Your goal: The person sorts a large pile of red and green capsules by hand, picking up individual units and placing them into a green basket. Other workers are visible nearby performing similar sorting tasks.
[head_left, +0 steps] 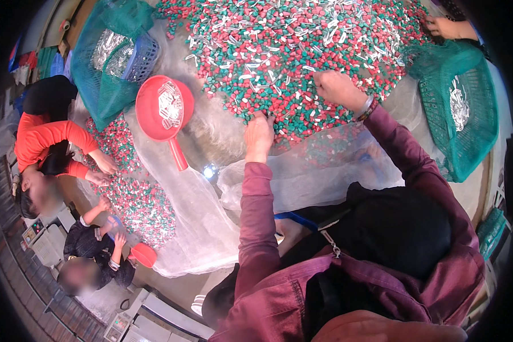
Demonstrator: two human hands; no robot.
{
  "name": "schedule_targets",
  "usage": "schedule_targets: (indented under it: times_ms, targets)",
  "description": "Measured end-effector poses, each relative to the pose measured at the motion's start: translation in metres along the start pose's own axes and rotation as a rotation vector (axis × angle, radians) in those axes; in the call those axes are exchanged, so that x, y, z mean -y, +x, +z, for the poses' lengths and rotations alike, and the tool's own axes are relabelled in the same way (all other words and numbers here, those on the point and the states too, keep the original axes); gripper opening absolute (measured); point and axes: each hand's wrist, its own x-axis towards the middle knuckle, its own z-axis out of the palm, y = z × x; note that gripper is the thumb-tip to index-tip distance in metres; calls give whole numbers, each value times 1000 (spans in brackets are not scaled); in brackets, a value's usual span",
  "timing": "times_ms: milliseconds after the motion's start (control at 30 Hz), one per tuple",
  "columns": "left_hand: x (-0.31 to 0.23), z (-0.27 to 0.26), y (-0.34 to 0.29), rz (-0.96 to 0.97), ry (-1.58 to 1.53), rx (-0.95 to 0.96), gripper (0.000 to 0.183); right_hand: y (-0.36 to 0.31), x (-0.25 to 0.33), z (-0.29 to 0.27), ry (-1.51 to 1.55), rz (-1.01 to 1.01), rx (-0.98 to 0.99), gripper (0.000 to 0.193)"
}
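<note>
My left hand (259,137) rests at the near edge of a wide heap of small red and green pieces (302,40), fingers curled down into it. Further right, my right hand (339,90) is over the same heap, its fingers bent together. Whatever either hand pinches is hidden or too small to name. Thin white strips lie scattered among the pieces, one white strip (309,68) just beyond my right fingertips. Left of my left hand sits a red long-handled scoop (176,153) with a pile of white strips in it.
Sheer white netting (313,176) lies below my forearms. Baskets draped in green mesh (91,85) and green net (479,137) hold white strips at either side. Two people, one in an orange sleeve (77,137), work a second heap (137,199); another person's hand (447,27) reaches in far right.
</note>
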Motion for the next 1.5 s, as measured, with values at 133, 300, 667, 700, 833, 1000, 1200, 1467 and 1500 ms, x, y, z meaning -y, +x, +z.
schedule_targets:
  times_ms: [133, 300, 667, 700, 833, 1000, 1200, 1467, 1500]
  targets:
    - [10, -30, 1, 37, -1020, 266, 14, 1, -12, -26, 424, 6, -9, 7]
    - [-2, -52, -13, 389, -1853, 390, 15, -6, -18, -46, 1464, 209, 116, 14]
    - [-39, -24, -3, 224, -94, 127, 21, 40, -4, 19, -166, -83, -139, 17]
    - [-39, -14, -6, 252, 158, 69, 23, 39, -4, 20, -174, -28, -52, 15]
    - [-33, 5, -2, 258, 48, 47, 24, 29, -12, 2, 236, 22, -54, 13]
    - [-18, -27, 6, -56, -1377, 499, 11, 7, -30, -35, 1457, 201, 113, 19]
    - [-20, -56, 23, 93, -1278, 302, 16, 24, -17, -34, 1436, 227, 210, 17]
    - [-23, -30, 67, 171, 98, -118, 27, 41, 4, 17, -141, -88, -124, 28]
    - [-22, -32, 66, 166, 73, -99, 27, 40, 1, 18, -120, -94, -123, 24]
